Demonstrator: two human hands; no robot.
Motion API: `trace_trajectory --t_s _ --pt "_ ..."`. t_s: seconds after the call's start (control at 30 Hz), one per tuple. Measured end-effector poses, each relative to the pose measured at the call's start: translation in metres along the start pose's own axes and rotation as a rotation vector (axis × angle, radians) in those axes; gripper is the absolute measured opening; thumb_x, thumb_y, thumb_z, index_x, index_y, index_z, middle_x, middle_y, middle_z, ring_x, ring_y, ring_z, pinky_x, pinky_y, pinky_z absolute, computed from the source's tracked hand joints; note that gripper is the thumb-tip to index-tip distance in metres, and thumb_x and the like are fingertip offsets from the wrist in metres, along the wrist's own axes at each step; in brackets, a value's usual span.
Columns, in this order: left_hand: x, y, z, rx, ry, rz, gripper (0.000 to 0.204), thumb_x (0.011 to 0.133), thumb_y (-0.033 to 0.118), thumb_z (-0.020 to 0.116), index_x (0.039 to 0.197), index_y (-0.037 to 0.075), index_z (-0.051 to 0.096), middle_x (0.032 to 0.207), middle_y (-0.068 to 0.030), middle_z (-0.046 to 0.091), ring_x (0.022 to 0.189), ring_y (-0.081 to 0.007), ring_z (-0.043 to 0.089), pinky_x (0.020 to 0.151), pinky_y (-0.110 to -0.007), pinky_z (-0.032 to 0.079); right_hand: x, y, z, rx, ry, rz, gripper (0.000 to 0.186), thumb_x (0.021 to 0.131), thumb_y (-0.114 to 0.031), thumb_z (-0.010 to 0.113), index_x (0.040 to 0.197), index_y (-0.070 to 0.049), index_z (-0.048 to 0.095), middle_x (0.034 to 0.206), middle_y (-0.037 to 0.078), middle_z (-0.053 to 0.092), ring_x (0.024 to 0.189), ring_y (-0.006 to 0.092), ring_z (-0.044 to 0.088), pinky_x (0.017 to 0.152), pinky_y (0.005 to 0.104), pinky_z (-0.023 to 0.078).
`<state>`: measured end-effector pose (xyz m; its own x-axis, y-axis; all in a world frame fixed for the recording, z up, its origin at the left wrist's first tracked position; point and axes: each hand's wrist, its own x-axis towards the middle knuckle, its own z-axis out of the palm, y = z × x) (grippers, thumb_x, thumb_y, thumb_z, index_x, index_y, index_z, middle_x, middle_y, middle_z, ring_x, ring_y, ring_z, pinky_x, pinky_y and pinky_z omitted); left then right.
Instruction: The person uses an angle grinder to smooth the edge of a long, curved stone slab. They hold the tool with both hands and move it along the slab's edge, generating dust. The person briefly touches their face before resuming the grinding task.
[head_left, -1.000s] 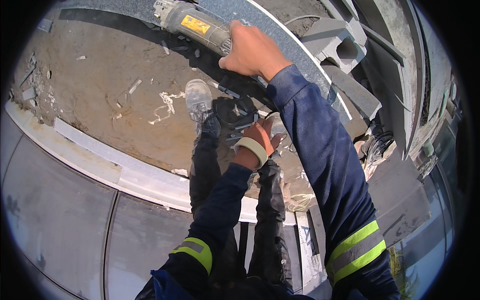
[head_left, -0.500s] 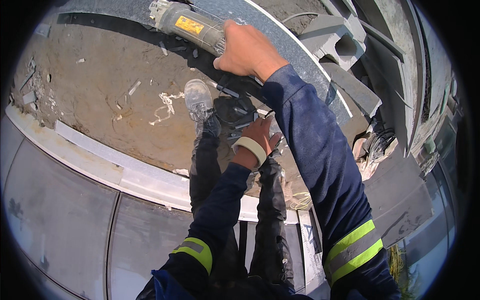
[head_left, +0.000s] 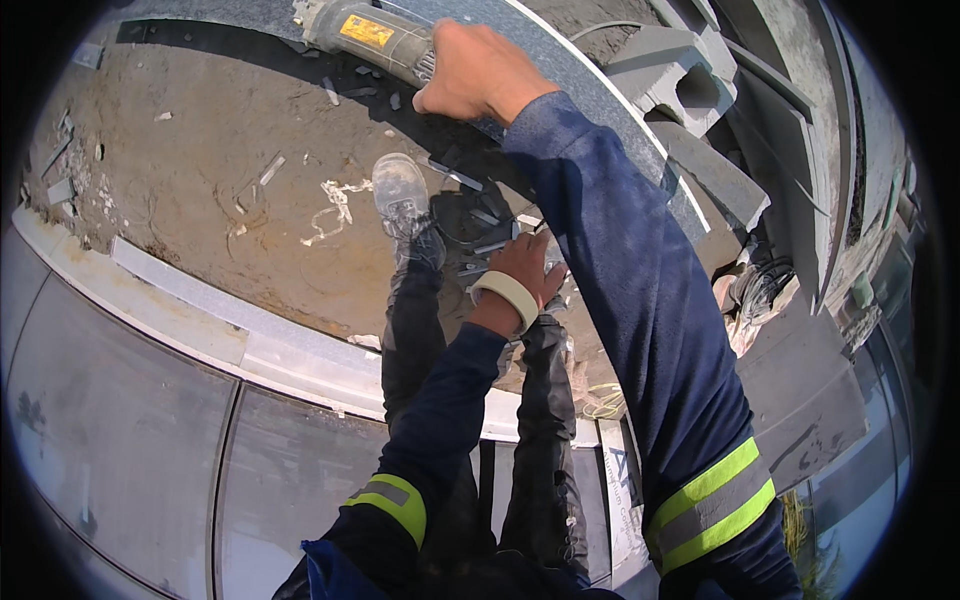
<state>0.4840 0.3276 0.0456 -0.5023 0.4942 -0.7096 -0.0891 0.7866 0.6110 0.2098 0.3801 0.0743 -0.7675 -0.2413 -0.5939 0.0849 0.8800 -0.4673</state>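
Note:
My right hand (head_left: 480, 72) is closed round the rear end of a dusty grey angle grinder (head_left: 385, 38) with a yellow label. The grinder lies along a speckled grey stone slab (head_left: 560, 60) at the top, its far end partly cut off by the picture edge. Lower down, my left hand (head_left: 525, 268) is apart from the tool, its fingers spread, close to my right shoe and some thin stone offcuts (head_left: 490, 247). Around my left wrist sits a cream ring (head_left: 508, 298) that looks like a roll of masking tape.
My left shoe (head_left: 400, 190) stands on dusty ground (head_left: 200, 200) strewn with stone chips. A broken hollow concrete block (head_left: 675, 80) and leaning slabs (head_left: 780, 170) stand at the right. A pale stone kerb (head_left: 180, 290) borders large grey panels (head_left: 120, 400) at the lower left.
My right hand and the grinder have shifted a little up and to the left. My left hand has stayed nearly in place, its fingers slightly more spread.

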Motion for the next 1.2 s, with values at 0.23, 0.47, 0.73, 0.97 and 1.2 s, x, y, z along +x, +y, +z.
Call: trace_trajectory --t_s 0.23,0.47,0.73,0.97,1.2 --pt "-0.007 0.012 -0.022 -0.07 -0.031 -0.05 0.069 0.101 0.046 0.065 0.152 0.001 0.053 0.139 -0.026 0.062 0.126 -0.0438 0.064 0.103 -0.054 0.054 -0.046 0.021 0.002 0.038 0.03 0.052 0.066 0.073 -0.029 0.086 0.123 0.007 0.063 0.102 0.031 0.075 0.1 0.0478 0.075 0.091 0.0503 0.06" --pt "-0.006 0.012 -0.019 0.033 -0.094 -0.061 0.068 0.101 0.045 0.066 0.151 0.0 0.053 0.139 -0.0255 0.062 0.126 -0.0421 0.064 0.104 -0.053 0.053 -0.025 0.014 0.003 0.031 0.027 0.011 0.063 0.073 -0.03 0.085 0.12 0.008 0.067 0.106 0.033 0.075 0.102 0.0481 0.075 0.091 0.0504 0.061" --pt "-0.002 -0.012 0.012 -0.003 0.014 0.018 0.068 0.1 0.046 0.068 0.149 0.0 0.055 0.135 -0.0244 0.064 0.123 -0.0414 0.065 0.102 -0.052 0.054 -0.015 -0.004 0.0 0.036 -0.004 -0.015 0.062 0.073 -0.03 0.085 0.12 0.007 0.068 0.106 0.032 0.075 0.102 0.0479 0.075 0.091 0.0505 0.061" --pt "-0.007 0.011 -0.017 -0.034 0.002 -0.047 0.068 0.1 0.047 0.067 0.148 -0.001 0.056 0.132 -0.0249 0.066 0.121 -0.0421 0.066 0.097 -0.052 0.056 -0.048 0.021 0.002 0.048 0.009 0.057 0.064 0.073 -0.028 0.086 0.121 0.009 0.064 0.104 0.031 0.075 0.102 0.0482 0.074 0.091 0.0508 0.059" --pt "-0.006 0.008 -0.008 -0.019 0.063 0.02 0.067 0.1 0.047 0.066 0.148 0.001 0.056 0.134 -0.0251 0.065 0.122 -0.0432 0.065 0.101 -0.052 0.054 -0.012 0.012 0.002 0.023 0.022 0.01 0.068 0.072 -0.03 0.086 0.122 0.01 0.064 0.105 0.032 0.075 0.101 0.0486 0.074 0.091 0.051 0.06"
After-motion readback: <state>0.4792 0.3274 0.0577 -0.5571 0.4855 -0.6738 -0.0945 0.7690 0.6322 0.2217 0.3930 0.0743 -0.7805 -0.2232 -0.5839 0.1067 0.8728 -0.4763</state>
